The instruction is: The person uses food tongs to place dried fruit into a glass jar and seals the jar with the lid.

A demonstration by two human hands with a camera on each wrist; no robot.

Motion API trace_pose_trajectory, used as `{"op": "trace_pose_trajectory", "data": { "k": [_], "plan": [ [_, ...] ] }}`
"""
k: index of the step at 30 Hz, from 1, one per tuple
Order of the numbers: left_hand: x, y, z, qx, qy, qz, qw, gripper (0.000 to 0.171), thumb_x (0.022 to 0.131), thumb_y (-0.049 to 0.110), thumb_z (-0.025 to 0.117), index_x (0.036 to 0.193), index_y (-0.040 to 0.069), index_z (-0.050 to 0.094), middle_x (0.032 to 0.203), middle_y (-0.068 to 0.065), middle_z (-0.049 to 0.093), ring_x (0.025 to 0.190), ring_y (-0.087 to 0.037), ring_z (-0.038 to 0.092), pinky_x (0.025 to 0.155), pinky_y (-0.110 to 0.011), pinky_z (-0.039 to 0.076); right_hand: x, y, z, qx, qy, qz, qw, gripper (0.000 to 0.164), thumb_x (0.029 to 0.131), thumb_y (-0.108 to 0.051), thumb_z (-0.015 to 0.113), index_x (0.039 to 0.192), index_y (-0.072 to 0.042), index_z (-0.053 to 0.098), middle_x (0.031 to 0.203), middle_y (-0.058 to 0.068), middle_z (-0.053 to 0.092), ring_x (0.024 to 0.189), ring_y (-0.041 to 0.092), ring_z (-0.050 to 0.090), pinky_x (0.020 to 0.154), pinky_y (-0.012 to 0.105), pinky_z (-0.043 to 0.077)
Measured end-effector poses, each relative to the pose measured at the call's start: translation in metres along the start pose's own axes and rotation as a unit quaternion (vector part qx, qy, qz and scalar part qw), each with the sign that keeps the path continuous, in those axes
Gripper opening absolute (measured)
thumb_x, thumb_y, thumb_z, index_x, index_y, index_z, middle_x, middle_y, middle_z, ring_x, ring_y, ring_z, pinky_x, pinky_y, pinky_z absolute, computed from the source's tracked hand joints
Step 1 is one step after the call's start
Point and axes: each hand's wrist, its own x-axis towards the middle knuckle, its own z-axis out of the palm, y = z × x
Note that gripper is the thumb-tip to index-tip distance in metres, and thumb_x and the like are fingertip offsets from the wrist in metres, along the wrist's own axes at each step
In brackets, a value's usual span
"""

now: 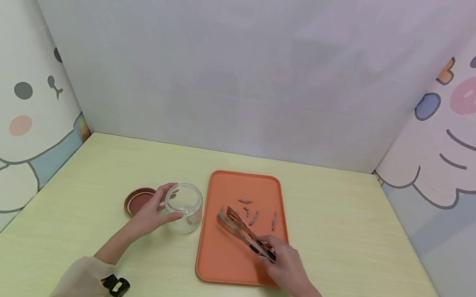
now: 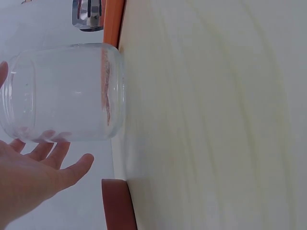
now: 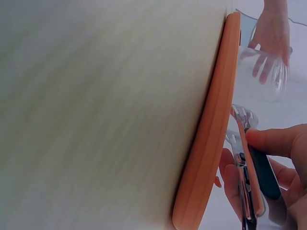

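Observation:
My left hand (image 1: 153,216) holds a clear glass jar (image 1: 190,218) near its rim, the thumb on the near side and fingers on the far side. The jar stands upright on the table, uncovered. Through its lower wall in the left wrist view an orange-brown streak shows; I cannot tell whether it lies inside. My right hand (image 1: 287,266) grips metal tongs (image 1: 245,232) with black handle parts, above an orange tray (image 1: 220,264). Their heads are slightly apart over the tray's left half. Several small, thin, greyish-brown pieces (image 1: 254,217) lie on the tray near them.
A round reddish-brown lid (image 1: 137,201) rests on the table left of the jar, partly behind my left hand. The tray's rim (image 3: 206,129) stands up from the light wooden table (image 1: 328,223). A pale cloth wall (image 1: 241,67) closes off the back.

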Motion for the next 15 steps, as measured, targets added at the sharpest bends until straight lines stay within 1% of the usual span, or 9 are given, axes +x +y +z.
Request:
{"op": "trace_pose_trajectory", "data": {
  "k": [9, 11, 15],
  "plan": [
    [0.0004, -0.0008, 0.0001, 0.001, -0.002, 0.001, 1.0000, 0.072, 0.078, 0.023, 0.069, 0.134, 0.011, 0.025, 0.134, -0.017, 0.032, 0.123, -0.030, 0.028, 0.097, -0.049, 0.028, 0.0032, 0.0002, 0.0038, -0.018, 0.006, -0.004, 1.000, 0.035, 0.070, -0.007, 0.074, 0.102, -0.013, 0.060, 0.084, -0.007, 0.058, 0.055, 0.002, 0.043, 0.044, 0.018, 0.037],
    [-0.0016, 0.0075, 0.0002, 0.000, -0.003, -0.003, 1.0000, 0.072, 0.078, 0.019, 0.068, 0.134, 0.008, 0.024, 0.133, -0.019, 0.032, 0.123, -0.032, 0.027, 0.097, -0.050, 0.027, 0.0037, -0.0002, 0.0043, -0.021, 0.005, -0.004, 1.000, 0.034, 0.071, -0.007, 0.073, 0.102, -0.014, 0.060, 0.082, -0.008, 0.057, 0.054, 0.002, 0.043, 0.044, 0.018, 0.036],
    [-0.0021, 0.0075, 0.0002, -0.003, -0.003, -0.001, 1.0000, 0.072, 0.078, 0.019, 0.069, 0.134, 0.009, 0.025, 0.133, -0.019, 0.032, 0.123, -0.031, 0.027, 0.097, -0.050, 0.027, 0.0043, -0.0012, 0.0050, -0.018, 0.005, -0.007, 1.000, 0.034, 0.071, -0.005, 0.072, 0.101, -0.014, 0.060, 0.080, -0.007, 0.057, 0.057, 0.003, 0.046, 0.045, 0.018, 0.038]
  ]
}}
